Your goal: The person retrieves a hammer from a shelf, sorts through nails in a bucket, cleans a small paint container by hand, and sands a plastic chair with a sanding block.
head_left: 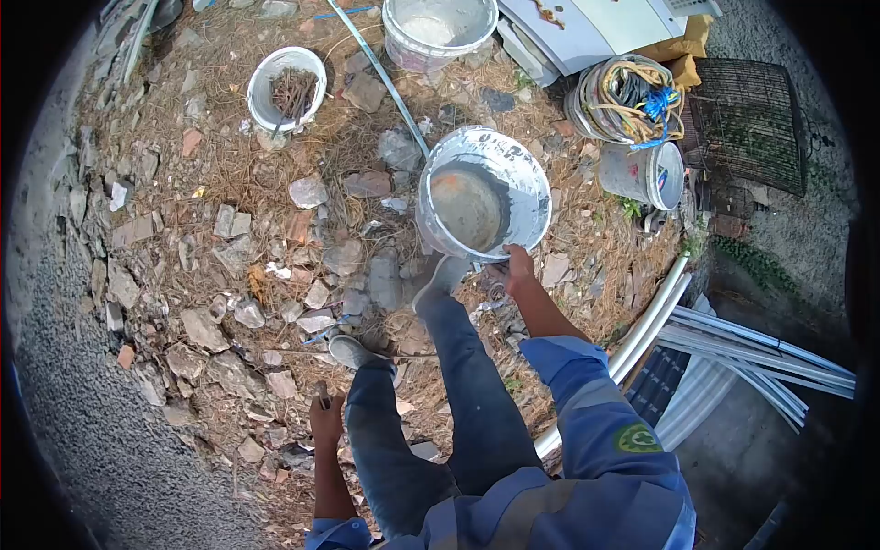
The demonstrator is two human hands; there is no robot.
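A large white bucket (529, 147), smeared with grey and white residue inside, is at the centre right. My right hand (519, 266) grips its near rim, fingers wrapped round the edge. The bucket looks tilted, its open mouth facing me, and grey residue shows on its bottom. Lower left, my left hand (326, 420) is closed round a short tool handle (323, 394); the tool's other end cannot be made out. My left hand is beside my left leg, apart from the bucket.
Rubble and dry grass (211, 275) cover the uneven ground. A bucket of twigs (261, 96), a white tub (403, 46) and a bucket with coiled hoses (587, 101) stand farther off. Long pipes (649, 316) lie at right. A thin pole (385, 78) reaches towards the large bucket.
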